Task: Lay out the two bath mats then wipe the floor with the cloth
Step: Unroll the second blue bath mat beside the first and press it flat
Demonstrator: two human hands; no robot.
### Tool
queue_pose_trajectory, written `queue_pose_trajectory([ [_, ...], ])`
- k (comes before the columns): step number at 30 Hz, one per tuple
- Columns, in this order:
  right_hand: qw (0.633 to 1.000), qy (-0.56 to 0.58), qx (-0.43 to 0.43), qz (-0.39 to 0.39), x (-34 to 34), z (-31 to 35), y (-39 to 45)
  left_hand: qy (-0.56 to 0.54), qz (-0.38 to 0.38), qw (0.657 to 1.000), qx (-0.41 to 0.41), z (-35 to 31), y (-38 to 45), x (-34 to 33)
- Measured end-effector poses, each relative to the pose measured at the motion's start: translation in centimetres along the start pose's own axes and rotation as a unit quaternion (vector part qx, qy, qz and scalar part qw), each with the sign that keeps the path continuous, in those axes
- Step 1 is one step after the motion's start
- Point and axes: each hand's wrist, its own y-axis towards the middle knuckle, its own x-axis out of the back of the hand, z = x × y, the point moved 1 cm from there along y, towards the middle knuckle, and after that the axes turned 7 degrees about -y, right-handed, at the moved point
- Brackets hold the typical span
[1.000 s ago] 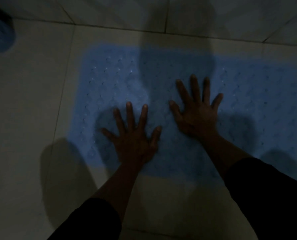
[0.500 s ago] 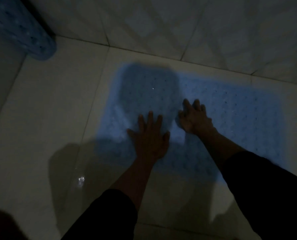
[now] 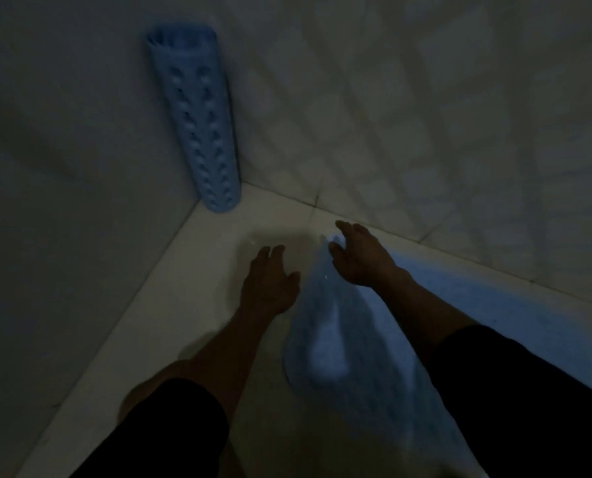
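Judging by the scene, one mat (image 3: 374, 357) lies flat on the floor (image 3: 184, 305) under open, empty hands (left (image 3: 268, 282), right (image 3: 360, 258)), while the rolled mat (image 3: 198, 122) stands in the corner; no cloth visible, wiping undone.

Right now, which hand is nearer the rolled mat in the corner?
Left. The left hand is over bare floor, below and slightly right of the rolled mat. The right hand sits further right, at the flat mat's corner.
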Motion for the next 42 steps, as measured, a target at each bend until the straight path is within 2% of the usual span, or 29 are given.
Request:
queue_pose_trajectory([
  [5,0.997,-0.016,0.075,-0.024,5.4,7.7,3.6,-0.002,-0.080,0.997,0.005,0.3,2.8,7.8],
  [11,0.989,-0.015,0.146,-0.036,9.6,14.5,8.9,-0.033,-0.170,0.985,-0.019,0.1,7.6,13.9],
  [14,0.987,0.035,0.151,-0.042,10.5,17.0,11.3,-0.053,-0.211,0.976,-0.020,-0.8,9.8,16.3],
  [20,0.968,0.184,0.153,-0.074,10.3,20.6,15.8,-0.102,-0.275,0.952,-0.093,-2.8,14.2,20.7],
  [23,0.955,0.235,0.167,-0.071,9.3,21.7,17.5,-0.084,-0.263,0.955,-0.113,-1.5,17.6,21.8],
  [27,0.943,0.261,0.195,-0.066,8.1,22.7,18.7,-0.121,-0.258,0.953,-0.104,1.5,20.3,21.2],
  [30,0.944,0.260,0.190,-0.073,7.7,22.7,18.8,-0.146,-0.258,0.949,-0.102,-0.4,18.6,21.5],
  [35,0.939,0.266,0.201,-0.079,8.5,21.7,17.4,-0.159,-0.198,0.959,-0.126,-1.4,16.9,21.4],
  [42,0.935,0.290,0.186,-0.083,11.6,18.6,12.8,-0.232,-0.164,0.943,-0.172,-4.8,11.9,20.6],
])
